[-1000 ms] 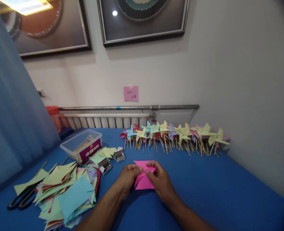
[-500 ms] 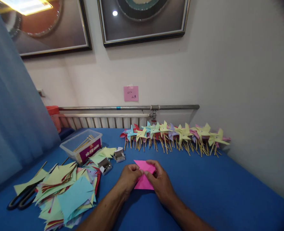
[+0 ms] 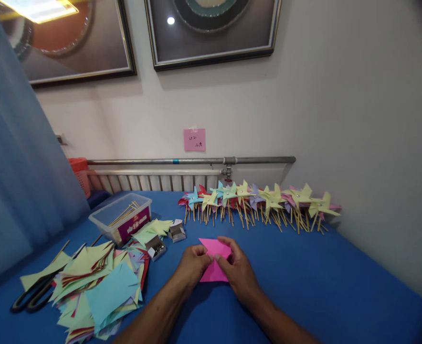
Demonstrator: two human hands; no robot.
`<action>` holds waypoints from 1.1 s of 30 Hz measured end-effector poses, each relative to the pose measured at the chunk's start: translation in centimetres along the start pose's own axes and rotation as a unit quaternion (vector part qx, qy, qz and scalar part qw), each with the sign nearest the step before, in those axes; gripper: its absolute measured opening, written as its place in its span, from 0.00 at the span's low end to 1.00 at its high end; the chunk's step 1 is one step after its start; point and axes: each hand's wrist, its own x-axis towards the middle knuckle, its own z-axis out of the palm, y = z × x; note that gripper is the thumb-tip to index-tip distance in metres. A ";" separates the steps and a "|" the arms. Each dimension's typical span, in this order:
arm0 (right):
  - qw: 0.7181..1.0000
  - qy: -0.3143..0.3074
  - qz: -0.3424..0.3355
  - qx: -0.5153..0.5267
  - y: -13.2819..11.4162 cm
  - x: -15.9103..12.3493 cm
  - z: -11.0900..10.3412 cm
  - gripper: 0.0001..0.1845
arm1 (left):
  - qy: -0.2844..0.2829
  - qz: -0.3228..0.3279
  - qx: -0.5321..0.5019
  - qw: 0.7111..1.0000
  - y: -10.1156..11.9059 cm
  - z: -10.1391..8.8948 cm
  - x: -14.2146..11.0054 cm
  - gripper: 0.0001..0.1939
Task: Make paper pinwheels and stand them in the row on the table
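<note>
Over a blue table (image 3: 304,282) (framed pictures (image 3: 228,40) beyond), left hand (image 3: 193,263) and right hand (image 3: 240,266) pinch pink paper (image 3: 214,272).

Clearance, right: open surface (image 3: 321,286) beside the right hand (image 3: 240,268), bounded by the wall (image 3: 383,167); far side: passage limited by a row of pinwheels (image 3: 273,197), sticks toward the hands; left side: obstructed by piled paper (image 3: 112,292) and a plastic tub (image 3: 135,223); narrow gap between paper and left hand (image 3: 192,265).
</note>
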 end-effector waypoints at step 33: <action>0.999 0.013 -0.027 0.023 -1.7 0.3 -0.5 0.14 | 0.049 0.014 0.041 0.998 -0.2 0.4 0.2 0.15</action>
